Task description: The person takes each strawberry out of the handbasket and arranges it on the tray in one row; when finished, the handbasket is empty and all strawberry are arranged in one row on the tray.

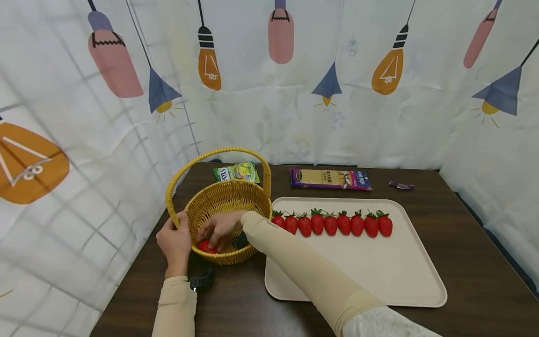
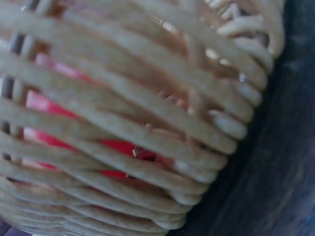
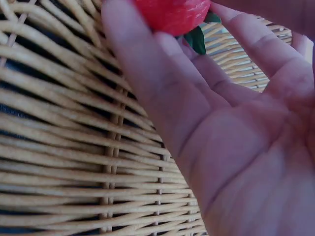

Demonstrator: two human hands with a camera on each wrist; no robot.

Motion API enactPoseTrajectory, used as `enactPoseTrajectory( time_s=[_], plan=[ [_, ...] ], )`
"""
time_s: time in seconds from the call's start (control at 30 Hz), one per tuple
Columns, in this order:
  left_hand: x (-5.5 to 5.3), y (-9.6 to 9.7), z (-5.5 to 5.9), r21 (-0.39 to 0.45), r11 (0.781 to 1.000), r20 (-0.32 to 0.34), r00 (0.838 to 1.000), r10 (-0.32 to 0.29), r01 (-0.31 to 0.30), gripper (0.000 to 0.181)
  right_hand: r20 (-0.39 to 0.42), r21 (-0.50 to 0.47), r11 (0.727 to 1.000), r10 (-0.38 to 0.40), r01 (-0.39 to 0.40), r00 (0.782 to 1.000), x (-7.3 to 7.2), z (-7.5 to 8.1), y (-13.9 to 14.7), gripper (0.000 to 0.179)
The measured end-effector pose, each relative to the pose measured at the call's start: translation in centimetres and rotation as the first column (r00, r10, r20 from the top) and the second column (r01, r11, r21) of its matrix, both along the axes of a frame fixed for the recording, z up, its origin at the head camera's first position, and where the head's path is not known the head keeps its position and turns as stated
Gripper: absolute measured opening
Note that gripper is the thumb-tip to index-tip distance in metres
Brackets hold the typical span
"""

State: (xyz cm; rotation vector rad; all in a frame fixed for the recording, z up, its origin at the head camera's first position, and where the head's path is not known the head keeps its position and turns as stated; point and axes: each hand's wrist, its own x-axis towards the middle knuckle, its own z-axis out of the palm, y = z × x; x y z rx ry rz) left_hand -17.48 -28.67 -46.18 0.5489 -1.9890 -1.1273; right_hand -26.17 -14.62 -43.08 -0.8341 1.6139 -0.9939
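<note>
A yellow wicker basket (image 1: 229, 199) with a tall hoop handle stands at the left of the table. My left hand (image 1: 176, 241) grips its left side, where the handle meets the rim, thumb on the inside. Down inside the basket, my right hand (image 1: 220, 228) holds a red strawberry (image 1: 207, 246) near the left wall. In the right wrist view, the strawberry (image 3: 172, 14) with green leaves sits between the fingertips of that hand (image 3: 236, 132). Through the basket weave (image 2: 123, 103) in the left wrist view, patches of red show.
Right of the basket, a cream tray (image 1: 358, 271) bears a row of several strawberries (image 1: 330, 224) along its far side. Behind stand a green snack packet (image 1: 237, 172), a long purple-and-gold packet (image 1: 330, 179) and a small purple wrapped sweet (image 1: 402, 186). Patterned curtains (image 1: 269, 112) border the table.
</note>
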Motion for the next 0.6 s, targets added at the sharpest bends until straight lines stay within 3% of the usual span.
enactPoseTrajectory(
  time_s=[0.1, 0.4, 0.6],
  plan=[
    [0.0, 0.0, 0.0, 0.004, 1.000, 0.004, 1.000, 0.001, -0.001, 0.032, 0.027, 0.013, 1.000, 0.002, -0.002, 1.000, 0.1, 0.0, 0.0, 0.041],
    [0.0, 0.0, 0.2, 0.001, 1.000, 0.002, 1.000, -0.007, 0.007, 0.032, -0.010, 0.027, 0.999, 0.041, -0.040, 0.999, 0.2, 0.3, 0.2, 0.029],
    [0.1, -0.1, 0.1, 0.000, 1.000, 0.004, 1.000, -0.006, 0.006, 0.033, -0.075, 0.042, 0.992, 0.119, -0.117, 0.990, -0.2, 1.1, 0.7, 0.031]
  ],
)
